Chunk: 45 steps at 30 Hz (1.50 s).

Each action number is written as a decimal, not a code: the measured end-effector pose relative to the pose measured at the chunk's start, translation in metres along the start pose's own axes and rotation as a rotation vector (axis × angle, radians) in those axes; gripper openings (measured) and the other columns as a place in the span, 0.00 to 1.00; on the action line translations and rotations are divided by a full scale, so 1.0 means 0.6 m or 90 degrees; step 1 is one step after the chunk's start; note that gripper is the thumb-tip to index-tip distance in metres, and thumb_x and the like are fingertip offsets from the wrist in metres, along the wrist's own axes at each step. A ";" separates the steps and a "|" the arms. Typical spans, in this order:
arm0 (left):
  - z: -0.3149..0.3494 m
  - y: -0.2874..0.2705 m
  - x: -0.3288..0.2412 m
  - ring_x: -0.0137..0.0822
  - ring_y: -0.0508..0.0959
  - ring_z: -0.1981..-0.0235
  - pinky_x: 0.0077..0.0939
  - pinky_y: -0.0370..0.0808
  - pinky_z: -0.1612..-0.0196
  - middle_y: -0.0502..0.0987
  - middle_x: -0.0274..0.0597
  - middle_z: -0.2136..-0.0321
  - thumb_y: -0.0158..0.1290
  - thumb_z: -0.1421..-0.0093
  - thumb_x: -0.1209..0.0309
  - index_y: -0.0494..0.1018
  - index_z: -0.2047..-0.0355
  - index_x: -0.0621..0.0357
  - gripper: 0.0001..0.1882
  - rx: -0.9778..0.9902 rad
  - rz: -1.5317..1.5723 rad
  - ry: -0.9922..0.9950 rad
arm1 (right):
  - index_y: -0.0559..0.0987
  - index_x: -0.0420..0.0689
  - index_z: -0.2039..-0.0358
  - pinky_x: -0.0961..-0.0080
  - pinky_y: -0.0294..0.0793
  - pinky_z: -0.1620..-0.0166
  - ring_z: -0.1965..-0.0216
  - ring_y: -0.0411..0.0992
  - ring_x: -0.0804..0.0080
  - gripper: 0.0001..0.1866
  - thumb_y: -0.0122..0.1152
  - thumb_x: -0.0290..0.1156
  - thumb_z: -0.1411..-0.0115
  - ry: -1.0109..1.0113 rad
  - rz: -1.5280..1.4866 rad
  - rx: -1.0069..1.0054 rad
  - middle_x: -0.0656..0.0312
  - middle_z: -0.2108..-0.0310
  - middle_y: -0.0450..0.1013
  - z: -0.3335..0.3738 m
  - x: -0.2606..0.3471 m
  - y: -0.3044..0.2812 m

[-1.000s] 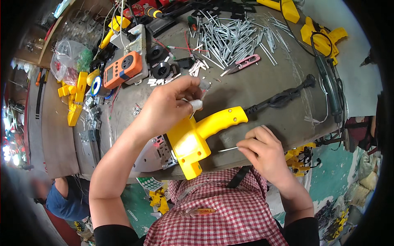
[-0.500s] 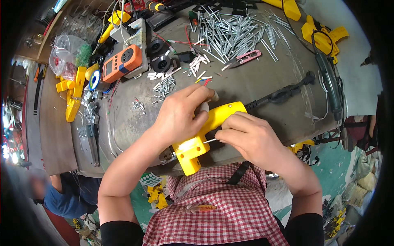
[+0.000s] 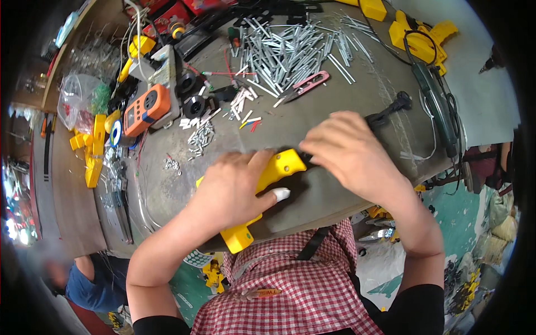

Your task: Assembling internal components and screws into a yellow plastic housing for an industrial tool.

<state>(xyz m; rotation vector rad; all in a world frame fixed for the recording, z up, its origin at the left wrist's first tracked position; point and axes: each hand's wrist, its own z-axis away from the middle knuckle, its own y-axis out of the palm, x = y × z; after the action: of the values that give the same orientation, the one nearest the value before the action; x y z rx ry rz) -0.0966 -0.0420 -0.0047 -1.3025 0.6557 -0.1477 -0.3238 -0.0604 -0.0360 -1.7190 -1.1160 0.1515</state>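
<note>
One yellow housing [image 3: 282, 166], beneath left fingers [image 3: 258, 166]

L hand [image 3: 233, 187] hides pt. of ylw casing [image 3: 283, 167].

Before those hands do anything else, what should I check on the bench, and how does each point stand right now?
1. A hand on the yellow housing: ok; the left hand lies over it.
2. Right hand gripping the black cord: cannot tell; the hand hides the cord's near part.
3. Pink snips away from both hands: ok; they lie farther back.
4. Metal rods off the housing: ok; their pile lies apart.
5. Small screws contained: not ok; they lie loose.
</note>
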 end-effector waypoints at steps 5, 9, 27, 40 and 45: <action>0.013 0.024 -0.024 0.47 0.75 0.71 0.41 0.70 0.57 0.75 0.47 0.74 0.63 0.59 0.65 0.72 0.58 0.62 0.26 -0.096 -0.078 0.051 | 0.75 0.39 0.72 0.72 0.65 0.55 0.69 0.70 0.70 0.07 0.52 0.28 0.50 -0.050 -0.070 0.055 0.62 0.76 0.69 0.025 -0.019 0.008; 0.018 0.028 -0.039 0.43 0.75 0.74 0.43 0.68 0.55 0.75 0.44 0.76 0.64 0.61 0.67 0.73 0.61 0.63 0.26 -0.107 -0.135 0.072 | 0.73 0.43 0.80 0.72 0.65 0.54 0.71 0.69 0.72 0.04 0.52 0.30 0.53 -0.071 -0.064 -0.037 0.64 0.79 0.67 0.045 -0.018 0.022; 0.019 0.033 -0.031 0.41 0.76 0.73 0.45 0.66 0.54 0.76 0.45 0.72 0.64 0.65 0.69 0.72 0.59 0.64 0.29 -0.071 -0.153 0.077 | 0.74 0.47 0.81 0.74 0.61 0.56 0.73 0.66 0.75 0.06 0.52 0.34 0.53 -0.116 0.009 -0.084 0.69 0.81 0.66 0.058 -0.030 0.048; 0.008 0.046 -0.039 0.43 0.75 0.69 0.43 0.65 0.53 0.75 0.42 0.73 0.58 0.58 0.70 0.72 0.59 0.59 0.22 -0.035 -0.007 0.066 | 0.63 0.38 0.43 0.56 0.58 0.42 0.43 0.58 0.45 0.33 0.60 0.36 0.48 0.029 -0.544 -0.191 0.44 0.45 0.58 -0.013 0.051 0.102; 0.007 0.054 -0.042 0.43 0.75 0.72 0.44 0.65 0.52 0.74 0.43 0.75 0.59 0.59 0.70 0.72 0.58 0.62 0.24 -0.089 -0.143 0.069 | 0.68 0.40 0.47 0.60 0.61 0.43 0.46 0.63 0.51 0.27 0.60 0.37 0.46 0.111 -0.407 -0.215 0.50 0.47 0.64 0.010 0.006 0.074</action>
<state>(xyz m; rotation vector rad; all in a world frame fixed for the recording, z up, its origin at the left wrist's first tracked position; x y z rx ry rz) -0.1231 -0.0176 -0.0251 -1.5102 0.6178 -0.3636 -0.2989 -0.0552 -0.0730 -1.5328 -1.5598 -0.6021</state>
